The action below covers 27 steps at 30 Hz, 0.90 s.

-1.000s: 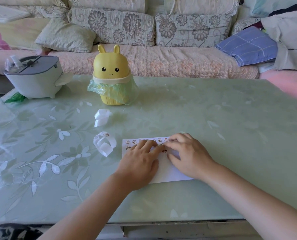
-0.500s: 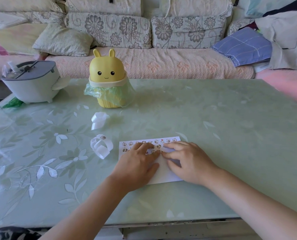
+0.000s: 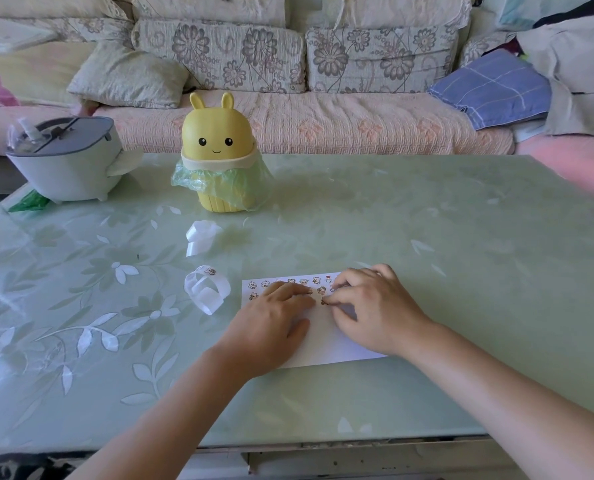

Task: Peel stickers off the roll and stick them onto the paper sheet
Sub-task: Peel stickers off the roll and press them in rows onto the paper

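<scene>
- Two bare forearms come in from the near edge of the green glass table (image 3: 427, 237), the left rising from the lower left and the right from the lower right. They converge on the paper sheet (image 3: 323, 341).
- The left hand (image 3: 274, 327) lies palm down on the left half of the sheet. Its fingers are straight and close together, flat on the paper, and the thumb is spread out to the side.
- The right hand (image 3: 375, 310) rests on the right half, knuckles raised and fingers curled. The tips of its index finger and thumb meet on a small brown sticker (image 3: 325, 300) at the paper's surface. I cannot tell whether the sticker is already fully stuck down.
- The white sheet lies flat near the table's front edge, with rows of small stickers (image 3: 304, 281) along its far edge just beyond the fingertips.
- The sticker roll (image 3: 207, 289), a loose white coil, sits just left of the sheet, not touching either hand.
- A curled white strip (image 3: 202, 235) lies farther back.
- Beyond it a yellow bunny bin (image 3: 217, 140) stands upright with a green bag (image 3: 219, 183) around it. A grey appliance (image 3: 67, 164) sits to its left.
- A floral sofa (image 3: 323, 112) runs behind the table, with a blue cloth (image 3: 492, 88) on it at the right.
</scene>
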Each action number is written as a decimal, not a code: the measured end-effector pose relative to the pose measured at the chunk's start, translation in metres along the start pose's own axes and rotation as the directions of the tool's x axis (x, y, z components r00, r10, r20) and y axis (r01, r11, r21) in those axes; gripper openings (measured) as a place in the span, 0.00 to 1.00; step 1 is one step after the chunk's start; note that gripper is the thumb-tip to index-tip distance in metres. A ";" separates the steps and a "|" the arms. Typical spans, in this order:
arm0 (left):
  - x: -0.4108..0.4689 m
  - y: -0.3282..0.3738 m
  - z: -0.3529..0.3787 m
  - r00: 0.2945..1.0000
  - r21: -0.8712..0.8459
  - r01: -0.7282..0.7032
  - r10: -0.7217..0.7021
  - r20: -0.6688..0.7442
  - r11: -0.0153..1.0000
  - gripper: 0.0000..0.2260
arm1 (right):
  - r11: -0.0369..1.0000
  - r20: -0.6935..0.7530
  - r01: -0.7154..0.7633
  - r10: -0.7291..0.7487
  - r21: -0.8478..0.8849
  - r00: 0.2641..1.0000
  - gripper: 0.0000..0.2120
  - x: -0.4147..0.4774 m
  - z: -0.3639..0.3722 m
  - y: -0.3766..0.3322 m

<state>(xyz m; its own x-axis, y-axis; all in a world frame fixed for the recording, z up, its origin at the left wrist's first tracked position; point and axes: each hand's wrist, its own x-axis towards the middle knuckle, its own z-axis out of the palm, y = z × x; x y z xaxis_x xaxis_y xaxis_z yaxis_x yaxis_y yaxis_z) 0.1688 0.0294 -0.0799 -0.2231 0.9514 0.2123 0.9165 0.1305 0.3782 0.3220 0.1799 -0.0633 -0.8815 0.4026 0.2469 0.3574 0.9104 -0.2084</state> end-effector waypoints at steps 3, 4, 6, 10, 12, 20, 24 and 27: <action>-0.001 -0.002 -0.004 0.992 -0.035 -0.029 0.025 -0.124 0.999 0.15 | 1.000 0.010 -0.009 0.009 0.028 1.000 0.14 0.007 -0.005 -0.008; -0.001 -0.002 -0.008 0.985 -0.045 -0.035 0.027 -0.170 0.998 0.12 | 0.999 0.009 -0.006 0.005 0.041 1.000 0.12 0.011 -0.007 -0.012; -0.003 -0.002 -0.020 0.969 -0.094 -0.026 0.003 -0.246 0.995 0.08 | 0.996 0.041 -0.036 0.032 0.084 0.999 0.10 0.022 -0.012 -0.024; -0.010 -0.008 -0.045 0.913 -0.087 0.089 -0.116 -0.390 0.992 0.07 | 0.939 0.126 -0.183 0.152 0.291 0.980 0.08 0.045 -0.017 -0.051; -0.015 -0.016 -0.056 0.875 -0.101 0.181 -0.207 -0.438 0.978 0.06 | 0.876 0.147 -0.228 0.182 0.426 0.972 0.07 0.058 -0.014 -0.067; -0.037 -0.045 -0.077 0.749 -0.157 0.513 -0.529 -0.399 0.844 0.12 | 0.710 0.252 -0.326 0.212 0.624 0.944 0.10 0.090 0.005 -0.116; -0.044 -0.051 -0.078 0.736 -0.168 0.577 -0.599 -0.315 0.799 0.12 | 0.702 0.299 -0.360 0.214 0.615 0.930 0.11 0.097 0.010 -0.128; -0.045 -0.054 -0.080 0.740 -0.218 0.587 -0.626 -0.247 0.780 0.10 | 0.681 0.345 -0.402 0.227 0.612 0.911 0.10 0.100 0.015 -0.133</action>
<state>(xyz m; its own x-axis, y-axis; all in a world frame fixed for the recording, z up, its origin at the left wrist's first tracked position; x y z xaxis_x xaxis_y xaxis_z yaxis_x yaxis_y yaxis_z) 0.1023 -0.0428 -0.0380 -0.8208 0.5530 0.1429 0.5111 0.5994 0.6160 0.1818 0.0971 -0.0250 -0.8279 0.5407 -0.1493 0.4092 0.4001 -0.8200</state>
